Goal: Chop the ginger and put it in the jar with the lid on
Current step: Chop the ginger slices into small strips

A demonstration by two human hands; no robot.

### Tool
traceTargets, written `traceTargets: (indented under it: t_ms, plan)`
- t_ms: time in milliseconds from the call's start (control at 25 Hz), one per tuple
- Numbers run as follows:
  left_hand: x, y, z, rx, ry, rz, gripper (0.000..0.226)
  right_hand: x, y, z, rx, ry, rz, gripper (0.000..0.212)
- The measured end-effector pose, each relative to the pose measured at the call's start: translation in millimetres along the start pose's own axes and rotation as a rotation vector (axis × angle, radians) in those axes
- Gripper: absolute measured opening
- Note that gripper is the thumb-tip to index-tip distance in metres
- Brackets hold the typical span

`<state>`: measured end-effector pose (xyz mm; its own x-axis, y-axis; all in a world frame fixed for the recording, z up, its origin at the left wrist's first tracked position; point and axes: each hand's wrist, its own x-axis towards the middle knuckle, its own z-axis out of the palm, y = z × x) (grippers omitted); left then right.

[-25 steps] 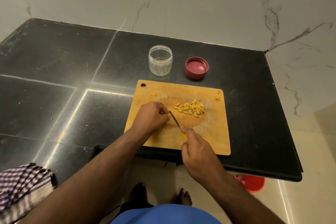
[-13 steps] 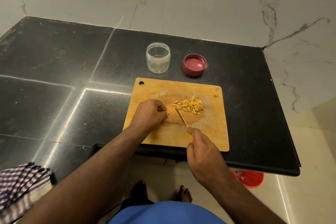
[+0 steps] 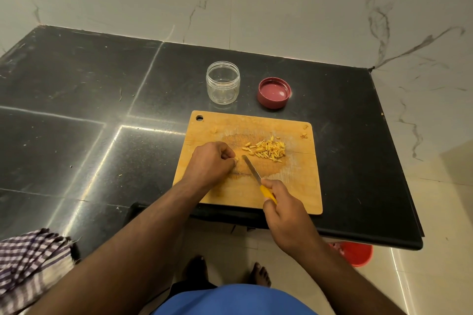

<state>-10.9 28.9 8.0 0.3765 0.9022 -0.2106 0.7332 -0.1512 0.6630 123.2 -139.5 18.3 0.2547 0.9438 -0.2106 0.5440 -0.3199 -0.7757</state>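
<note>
Both hands curled — left hand [image 3: 210, 161] pinching ginger [image 3: 236, 159], right hand [image 3: 284, 206] gripping knife [image 3: 252, 171]

One cutting board [image 3: 294, 186], one knife [image 3: 252, 170], one clear jar [image 3: 223, 83], one red lid [image 3: 273, 93], one pile of chopped ginger [image 3: 267, 149], two hands, one checked cloth [image 3: 30, 263], one red bucket [image 3: 354, 253].

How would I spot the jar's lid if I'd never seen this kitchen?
Start at the wooden cutting board on the black counter. Just behind its far edge stand two small round things side by side. The lid is the right one: low, dark red, lying inside up, while the jar beside it is clear, taller and empty.
</note>
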Motion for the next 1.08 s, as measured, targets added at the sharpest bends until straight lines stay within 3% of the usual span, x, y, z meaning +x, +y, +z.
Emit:
traceTargets:
  t_ms: [200, 400, 520, 720, 880, 1080]
  plan:
    - [0.9, -0.4, 0.3, -0.001, -0.011, -0.007, 0.011, 2.9, 1.6, -8.0, 0.833, 0.004, 0.446, 0.032]
    - [0.6, 0.2, -0.8, -0.013, -0.017, -0.009, 0.011, -5.1, 9.8, -19.2, 0.975, 0.02, 0.498, 0.028]
    - [0.2, 0.2, -1.1, -0.02, -0.024, -0.007, 0.012, -7.6, 11.7, -20.3, 0.733, 0.079, 0.37, 0.034]
    - [0.3, -0.3, -0.9, -0.016, -0.016, -0.015, 0.014, -7.3, -6.9, -10.4, 0.01, 0.029, -0.034, 0.037]
    - [0.0, -0.3, -0.9, -0.027, -0.005, -0.023, 0.012, 1.7, -14.7, -0.1, -0.163, 0.025, -0.175, 0.044]
    - [1.8, -0.9, -1.2, -0.043, -0.014, -0.02, 0.013, 5.6, -16.8, 1.6, -0.226, 0.015, -0.201, 0.046]
